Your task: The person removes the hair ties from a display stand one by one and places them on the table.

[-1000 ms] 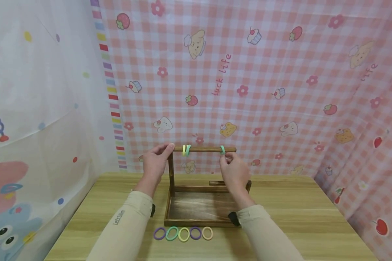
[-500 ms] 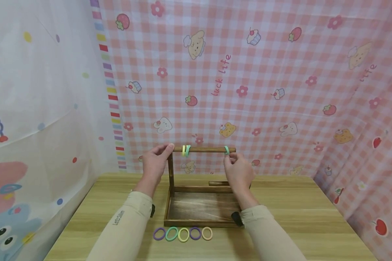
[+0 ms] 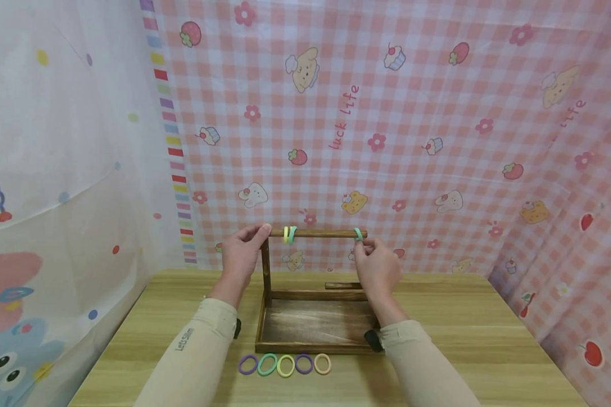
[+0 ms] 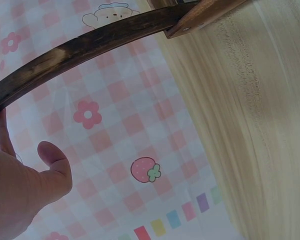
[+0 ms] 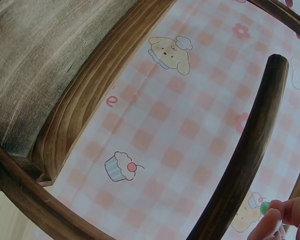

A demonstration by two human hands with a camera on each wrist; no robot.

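A dark wooden rack (image 3: 266, 271) has a tray base and a horizontal bar (image 3: 326, 233) on top. My left hand (image 3: 241, 254) grips the rack's upper left corner, its fingertip at the bar's end; in the left wrist view the fingers reach behind the post (image 4: 85, 47). With my right hand (image 3: 378, 265) I pinch the lower part of a green hair tie (image 3: 358, 233), which loops the bar near its free right end. A bit of that green hair tie (image 5: 264, 208) shows at the fingertips in the right wrist view. Yellow (image 3: 286, 234) and green (image 3: 292, 235) hair ties hang near the bar's left end.
A row of loose hair ties lies on the wooden table (image 3: 438, 339) before the tray: purple (image 3: 248, 364), green (image 3: 267, 364), yellow (image 3: 285, 366), purple (image 3: 304, 364) and peach (image 3: 323, 364). A shorter, lower bar (image 3: 342, 285) sits behind the right hand. A checked curtain (image 3: 412, 169) hangs behind.
My right hand has slid the green hair tie rightward along the bar, close to its free end. The left hand stays at the upper left corner.
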